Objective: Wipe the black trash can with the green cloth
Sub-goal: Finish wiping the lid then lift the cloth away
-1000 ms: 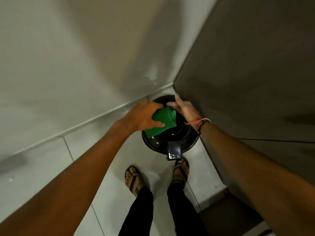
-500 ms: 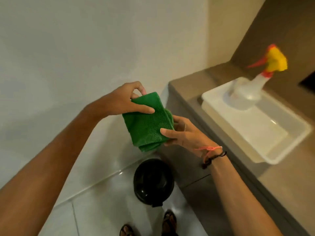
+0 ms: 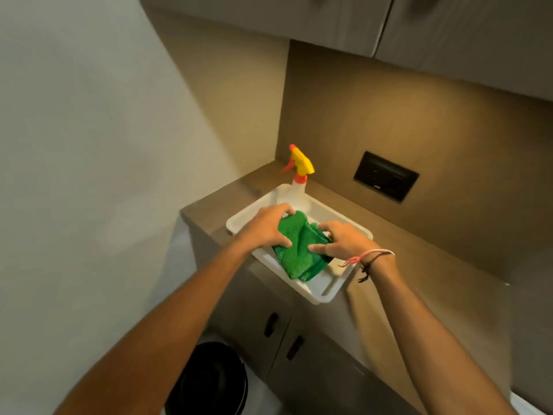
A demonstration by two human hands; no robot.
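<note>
Head view. Both hands rest on a folded green cloth (image 3: pixel 300 248) that lies in a white tray (image 3: pixel 324 290) on a brown counter (image 3: pixel 209 209). The left hand (image 3: pixel 266 226) lies over the cloth's left part, fingers curled over its far edge and thumb pressed on its upper face, so that it grips the cloth. The right hand (image 3: pixel 344 241) lies over the cloth's right part, fingers spread and bent, thumb pointing left on the fabric; it presses on the cloth, and whether it pinches it cannot be told. The cloth's near end lies bare between the wrists and reaches toward the tray's near corner. A pink band (image 3: pixel 371 255) and a dark cord circle the right wrist. A clear spray bottle (image 3: pixel 299 182) with a yellow and red trigger head stands upright in the tray's far corner, just behind the left hand's fingers. A dark wall plate (image 3: pixel 386 176) sits in the brown wall panel right of the bottle. Below the counter, two cabinet doors (image 3: pixel 317 366) carry dark handles. The black can (image 3: pixel 209 381) stands on the floor at lower centre, beside the cabinet and under the left forearm, well apart from the cloth. Upper cabinets (image 3: pixel 449 34) cross the top edge. A pale wall (image 3: pixel 74 145) fills the left side.
</note>
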